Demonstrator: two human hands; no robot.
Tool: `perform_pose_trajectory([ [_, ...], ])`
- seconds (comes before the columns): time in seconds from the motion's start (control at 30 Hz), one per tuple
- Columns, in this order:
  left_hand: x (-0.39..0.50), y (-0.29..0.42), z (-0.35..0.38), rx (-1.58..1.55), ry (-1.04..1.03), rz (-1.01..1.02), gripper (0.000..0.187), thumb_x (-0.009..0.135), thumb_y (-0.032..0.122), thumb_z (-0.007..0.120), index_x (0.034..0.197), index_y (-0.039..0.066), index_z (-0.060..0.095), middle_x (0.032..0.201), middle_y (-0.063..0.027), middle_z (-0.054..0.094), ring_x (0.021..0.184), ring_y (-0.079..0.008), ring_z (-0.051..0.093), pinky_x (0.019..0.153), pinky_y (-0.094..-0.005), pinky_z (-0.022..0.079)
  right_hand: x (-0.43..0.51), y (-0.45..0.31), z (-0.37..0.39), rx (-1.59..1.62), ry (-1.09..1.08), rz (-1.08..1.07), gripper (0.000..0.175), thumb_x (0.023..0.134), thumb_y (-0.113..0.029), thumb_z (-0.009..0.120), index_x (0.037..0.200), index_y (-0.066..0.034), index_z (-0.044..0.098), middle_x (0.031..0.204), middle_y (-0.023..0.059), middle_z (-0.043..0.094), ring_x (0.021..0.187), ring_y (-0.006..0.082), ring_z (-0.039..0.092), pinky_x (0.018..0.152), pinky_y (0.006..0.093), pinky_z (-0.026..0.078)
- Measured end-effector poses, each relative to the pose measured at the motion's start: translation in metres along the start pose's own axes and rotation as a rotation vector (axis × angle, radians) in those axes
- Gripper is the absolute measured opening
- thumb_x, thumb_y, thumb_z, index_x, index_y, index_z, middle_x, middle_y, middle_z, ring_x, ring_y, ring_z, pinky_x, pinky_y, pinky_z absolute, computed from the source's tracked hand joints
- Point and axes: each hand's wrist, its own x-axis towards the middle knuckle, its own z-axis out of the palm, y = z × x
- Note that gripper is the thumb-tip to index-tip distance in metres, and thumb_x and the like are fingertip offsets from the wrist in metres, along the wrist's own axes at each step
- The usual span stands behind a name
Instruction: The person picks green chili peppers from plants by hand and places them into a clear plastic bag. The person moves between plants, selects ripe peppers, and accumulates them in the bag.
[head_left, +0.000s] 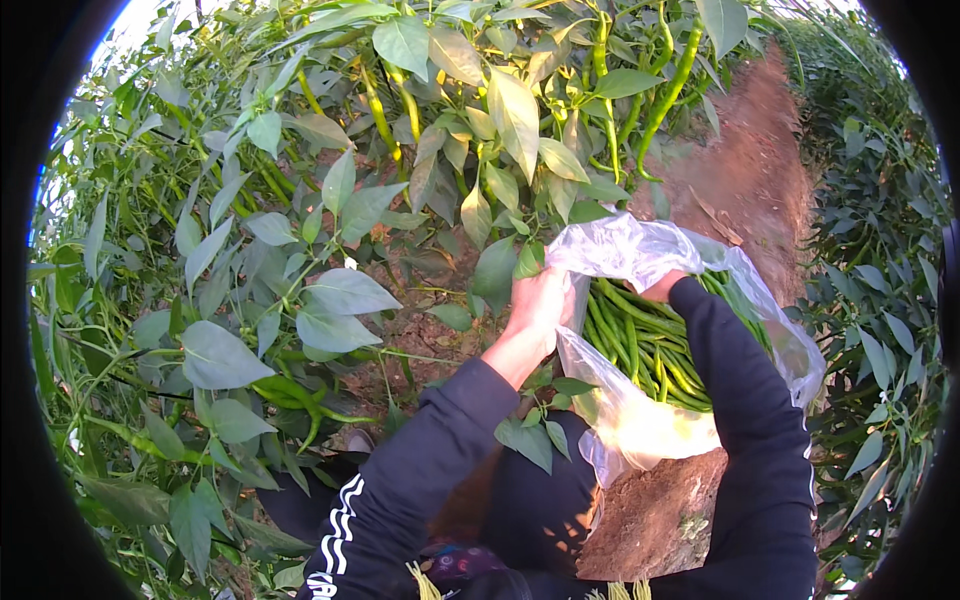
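Note:
A clear plastic bag (626, 244) stands wide-mouthed on the ground before me, filled with long green chili peppers (637, 337). My left hand (541, 298) grips the left side of its rim, fingers curled over the plastic. Inside the mouth, my right hand (661, 288) lies on the peppers against the far rim. Its fingers are hidden under the folded plastic and the sleeve, so what they hold cannot be seen. The bag's near edge sags down towards my knee (544, 487).
Pepper plants (285, 225) crowd the left and the far side, with hanging green chilies (671, 97) above the bag. Another plant row (874, 300) runs along the right. A bare soil path (757, 142) lies between the rows. A leafy sprig (536, 431) pokes up beside the bag.

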Motion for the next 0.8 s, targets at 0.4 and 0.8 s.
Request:
perform_pose_trajectory([
  [0.4,-0.002,-0.005,-0.001,0.021,0.002,0.018,0.017,0.09,0.018,0.054,0.075,0.01,0.052,0.054,0.0055,0.038,0.042,-0.0081,0.034,0.04,-0.024,0.028,-0.073,-0.069,-0.162,0.423,-0.156,0.467,0.014,0.08,-0.011,0.065,0.093,-0.0074,0.062,0.075,0.0086,0.066,0.07,0.0223,0.063,0.065,0.0362,0.048],
  [0.8,-0.123,0.008,-0.02,0.427,-0.123,0.456,0.035,0.092,0.016,0.056,0.123,0.002,0.05,0.116,-0.005,0.058,0.097,-0.0123,0.055,0.076,-0.0264,0.046,-0.115,-0.213,-0.297,1.29,-0.025,0.401,0.023,0.096,-0.02,0.051,0.106,-0.0001,0.056,0.083,0.0009,0.06,0.073,0.0071,0.053,0.067,0.0213,0.043],
])
